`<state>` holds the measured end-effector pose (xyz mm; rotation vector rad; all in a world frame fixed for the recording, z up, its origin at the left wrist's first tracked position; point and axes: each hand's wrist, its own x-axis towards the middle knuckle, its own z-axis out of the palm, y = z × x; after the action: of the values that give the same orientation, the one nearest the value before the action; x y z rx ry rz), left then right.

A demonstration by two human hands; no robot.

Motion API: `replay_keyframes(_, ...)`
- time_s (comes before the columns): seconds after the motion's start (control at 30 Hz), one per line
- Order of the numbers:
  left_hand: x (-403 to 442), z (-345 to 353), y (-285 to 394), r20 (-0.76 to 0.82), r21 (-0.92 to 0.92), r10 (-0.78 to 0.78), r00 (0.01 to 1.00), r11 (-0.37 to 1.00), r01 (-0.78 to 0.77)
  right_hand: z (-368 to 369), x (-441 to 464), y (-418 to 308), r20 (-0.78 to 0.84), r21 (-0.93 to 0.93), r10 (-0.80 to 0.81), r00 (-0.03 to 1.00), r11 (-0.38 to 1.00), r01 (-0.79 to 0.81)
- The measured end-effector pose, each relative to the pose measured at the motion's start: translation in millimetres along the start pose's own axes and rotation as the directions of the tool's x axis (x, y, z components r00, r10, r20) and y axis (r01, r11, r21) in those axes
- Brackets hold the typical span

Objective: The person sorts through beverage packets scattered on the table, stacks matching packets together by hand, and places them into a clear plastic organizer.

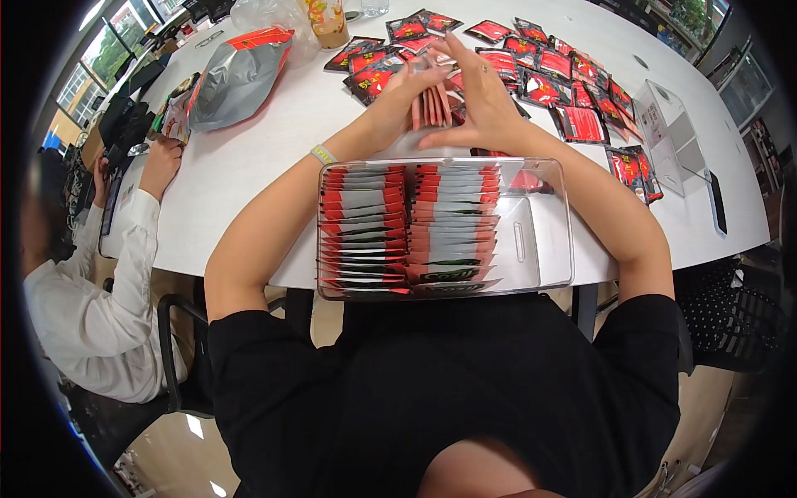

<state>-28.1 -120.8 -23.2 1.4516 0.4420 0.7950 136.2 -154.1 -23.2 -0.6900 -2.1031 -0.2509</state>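
Squaring a small stack of packets [434, 109] appears to be the step in hand. The left hand [397, 104] grips the stack above the table [274, 158], beyond the clear box [568, 236]; the right hand [491, 108] is spread wide beside it, contact unclear. The next move calls for even inward pressure, edges aligned.

Sachets [544, 87] lie behind the box [554, 241] on the table [718, 91].

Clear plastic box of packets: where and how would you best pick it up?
Probably by its left and right side walls, one hand from each side: the clear plastic box is wide and open-topped, and the rows of packets inside make gripping from above awkward.
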Motion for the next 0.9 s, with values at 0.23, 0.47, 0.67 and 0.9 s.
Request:
replay_keyframes(0.23, 5, -20, -2, -0.367, -0.122, 0.275, 0.889, 0.933, -0.339, -5, 13, 50, 0.015, -0.099, 0.325, 0.945, 0.941, -0.322)
replay_keyframes(0.47, -2, -4, 4, -0.124, 0.198, 0.173, 0.977, 0.969, -0.147, 19, 15, 80, 0.292, -0.179, 0.457, 0.840, 0.889, -0.422)
replay_keyframes(0.67, 4, -11, -7, -0.194, 0.169, 0.192, 0.962, 0.972, -0.160, 20, 5, 67, 0.286, -0.373, 0.391, 0.875, 0.886, -0.274)
replay_keyframes(0.9, 6, -20, -3, -0.401, 0.011, 0.199, 0.894, 0.977, -0.212, 5, 16, 44, 0.093, -0.454, -0.183, 0.979, 0.867, 0.206)
